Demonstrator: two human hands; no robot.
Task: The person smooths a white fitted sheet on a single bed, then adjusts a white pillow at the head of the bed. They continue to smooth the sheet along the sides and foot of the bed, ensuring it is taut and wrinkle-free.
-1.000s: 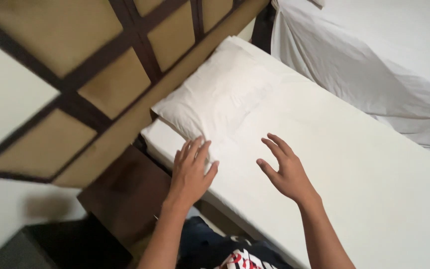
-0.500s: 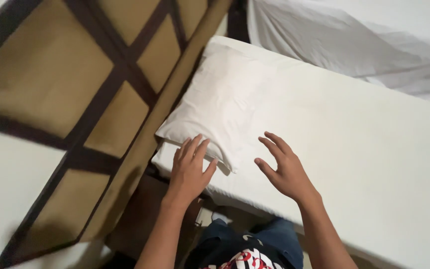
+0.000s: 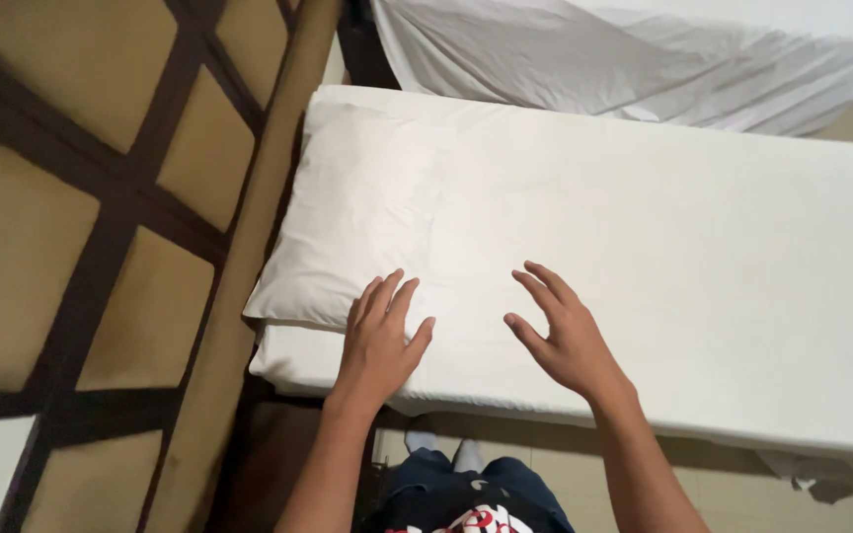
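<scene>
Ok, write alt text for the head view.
Two bare hands, left hand and right hand, spread open over a white bed, the left at the edge of a white pillow. A padded tan headboard stands at left, a rumpled white sheet beyond.

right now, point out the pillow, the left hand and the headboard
pillow [image 3: 362, 212], head view, middle of its white top
left hand [image 3: 379, 341], head view, back of the hand
headboard [image 3: 101, 227], head view, a tan panel

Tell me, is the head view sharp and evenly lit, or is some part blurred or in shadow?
In the head view the left hand, right hand and pillow are sharp under soft, even light without glare; the headboard at the left edge looks slightly smeared, and a dark shadow lies under the mattress.
</scene>
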